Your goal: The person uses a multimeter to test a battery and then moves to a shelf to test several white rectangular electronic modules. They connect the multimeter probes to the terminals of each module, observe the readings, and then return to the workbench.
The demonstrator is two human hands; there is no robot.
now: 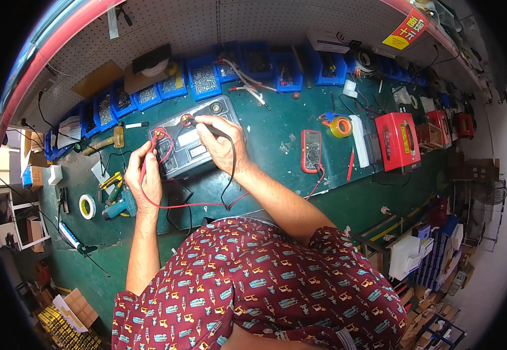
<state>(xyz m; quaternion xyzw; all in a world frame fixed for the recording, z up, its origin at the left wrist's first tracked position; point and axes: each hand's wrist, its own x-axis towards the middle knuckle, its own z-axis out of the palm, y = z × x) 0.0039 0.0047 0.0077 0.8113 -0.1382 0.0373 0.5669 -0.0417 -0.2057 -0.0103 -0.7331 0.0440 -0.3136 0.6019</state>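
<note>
A dark grey box-shaped battery (177,158) with pale labels on top sits on the green workbench in front of me. My left hand (144,184) is closed around a red test probe (143,172), its tip end at the battery's left side by a red wire loop (168,146). My right hand (225,146) pinches a black test probe (194,120), held toward a terminal near the battery's upper middle. Whether the tips touch metal is too small to tell. A red lead (192,205) and a black lead (233,160) trail from the probes. To the right lies a red-edged multimeter (311,149).
Blue bins (205,81) of small hardware line the back. A mallet (116,139), a white tape roll (87,206) and a teal power tool (115,211) lie left. Rightward are a yellow tape roll (341,126), a red pen-like stick (351,164) and a red machine (397,142).
</note>
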